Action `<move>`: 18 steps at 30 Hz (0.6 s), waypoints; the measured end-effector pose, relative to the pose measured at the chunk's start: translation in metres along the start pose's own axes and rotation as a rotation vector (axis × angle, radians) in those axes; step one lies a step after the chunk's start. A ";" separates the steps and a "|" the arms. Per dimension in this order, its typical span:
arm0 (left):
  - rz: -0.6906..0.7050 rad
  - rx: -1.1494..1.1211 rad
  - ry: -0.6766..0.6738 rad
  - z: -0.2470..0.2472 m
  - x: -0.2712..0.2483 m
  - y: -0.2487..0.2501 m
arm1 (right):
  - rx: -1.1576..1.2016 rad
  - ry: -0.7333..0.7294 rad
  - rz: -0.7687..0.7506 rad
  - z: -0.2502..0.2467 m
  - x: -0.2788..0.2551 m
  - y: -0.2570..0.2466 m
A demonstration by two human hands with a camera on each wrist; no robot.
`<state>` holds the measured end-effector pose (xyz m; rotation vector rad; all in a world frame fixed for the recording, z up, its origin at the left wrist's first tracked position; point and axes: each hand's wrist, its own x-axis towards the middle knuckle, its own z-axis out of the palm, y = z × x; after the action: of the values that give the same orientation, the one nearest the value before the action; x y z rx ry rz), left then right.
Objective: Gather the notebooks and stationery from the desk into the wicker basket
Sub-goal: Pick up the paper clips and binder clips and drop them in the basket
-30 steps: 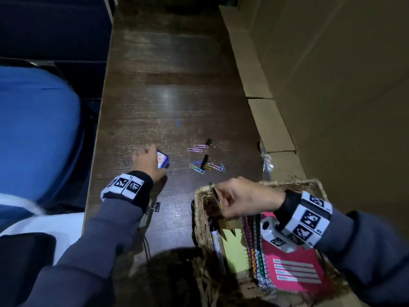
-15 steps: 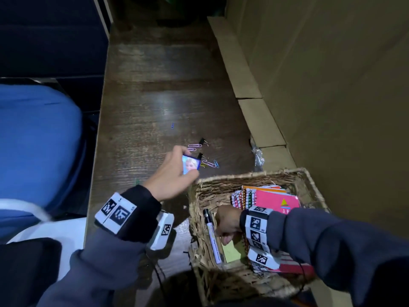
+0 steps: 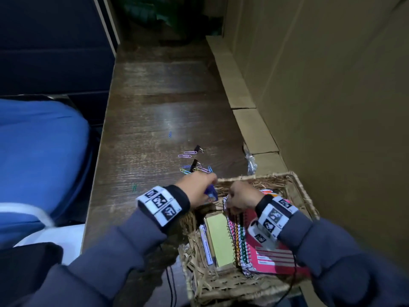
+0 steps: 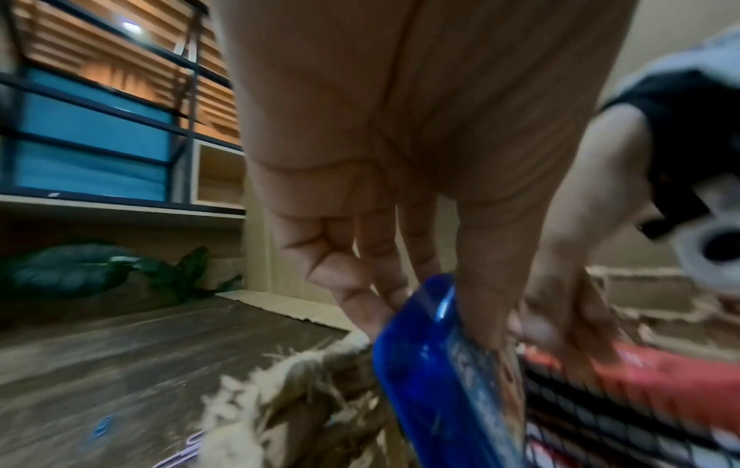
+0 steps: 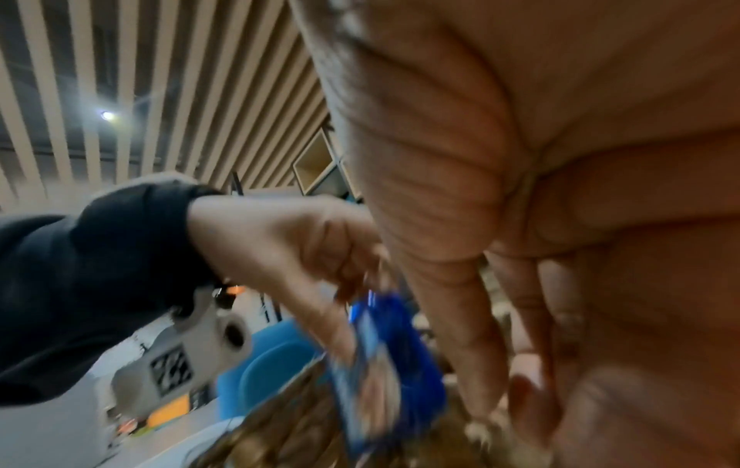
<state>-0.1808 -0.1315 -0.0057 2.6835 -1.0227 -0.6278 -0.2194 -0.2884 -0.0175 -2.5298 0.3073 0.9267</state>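
Seemingly blue box (image 3: pixel 211 191) over basket (image 3: pixel 306 202)

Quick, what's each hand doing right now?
Left hand: holding a small blue box over the wicker basket.
Right hand: curled inside the basket; holding anything? Can't tell.

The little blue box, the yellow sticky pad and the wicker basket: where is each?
little blue box (image 4: pixel 424 364): left wrist view, its blue side.
yellow sticky pad (image 3: pixel 220 239): head view, middle of its top sheet.
wicker basket (image 3: pixel 304 194): head view, right rim.
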 end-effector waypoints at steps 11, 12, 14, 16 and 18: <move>-0.034 0.424 -0.239 0.022 0.028 0.044 | 0.231 0.085 -0.079 -0.029 -0.018 0.045; -0.042 0.424 -0.243 0.025 0.029 0.044 | 0.241 0.078 -0.079 -0.029 -0.019 0.047; -0.063 0.405 -0.233 0.028 0.030 0.043 | 0.243 0.064 -0.088 -0.029 -0.020 0.049; -0.084 0.379 -0.211 0.028 0.029 0.041 | 0.243 0.048 -0.099 -0.030 -0.019 0.050; -0.110 0.328 -0.211 0.027 0.029 0.038 | 0.239 0.044 -0.116 -0.033 -0.018 0.048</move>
<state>-0.1956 -0.1802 -0.0265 3.0257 -1.1225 -0.8461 -0.2315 -0.3453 0.0020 -2.3243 0.2647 0.7436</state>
